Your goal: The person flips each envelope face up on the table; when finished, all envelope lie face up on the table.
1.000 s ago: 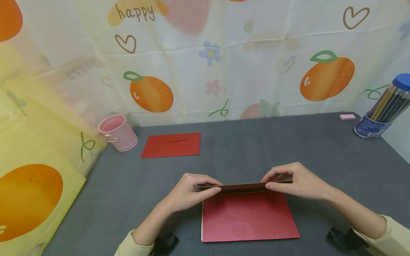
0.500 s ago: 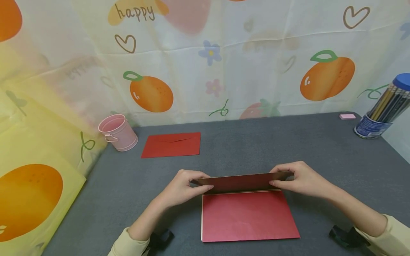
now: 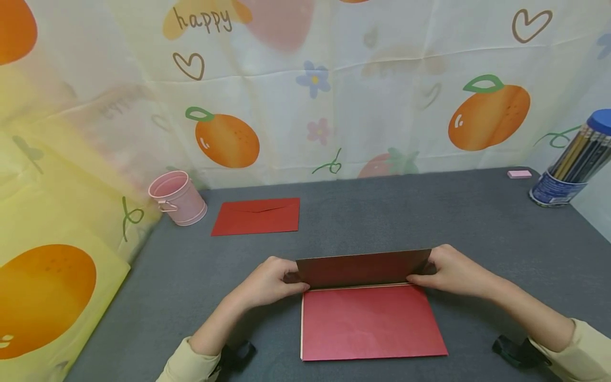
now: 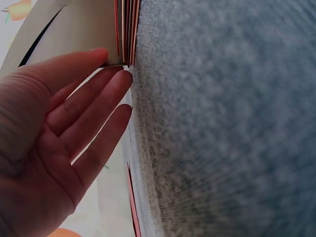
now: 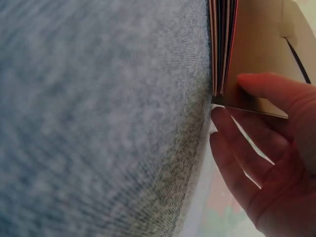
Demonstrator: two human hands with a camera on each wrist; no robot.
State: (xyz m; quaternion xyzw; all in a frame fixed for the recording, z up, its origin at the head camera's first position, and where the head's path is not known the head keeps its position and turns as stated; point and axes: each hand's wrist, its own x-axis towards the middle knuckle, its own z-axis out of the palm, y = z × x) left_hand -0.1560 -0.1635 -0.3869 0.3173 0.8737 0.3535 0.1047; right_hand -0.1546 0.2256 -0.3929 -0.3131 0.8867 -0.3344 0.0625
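A red envelope [image 3: 372, 323] lies on the grey felt table [image 3: 382, 212] in front of me. Its long flap [image 3: 364, 269] stands raised along the far edge, dark inner side toward me. My left hand [image 3: 277, 278] pinches the flap's left end and my right hand [image 3: 448, 270] pinches its right end. In the left wrist view the thumb and fingers [image 4: 116, 81] close on the paper edge [image 4: 123, 29]. The right wrist view has the thumb [image 5: 261, 84] pressed on the tan flap [image 5: 256, 44], with the other fingers below it.
A second red envelope [image 3: 256, 216] lies flat at the back left, beside a small pink bucket [image 3: 177, 197]. A tub of pencils [image 3: 570, 162] and a pink eraser [image 3: 518, 174] sit at the far right. A fruit-printed cloth hangs behind and to the left.
The flap has swung up from nearly edge-on to standing upright. Both hands stayed at its ends and shifted slightly outward.
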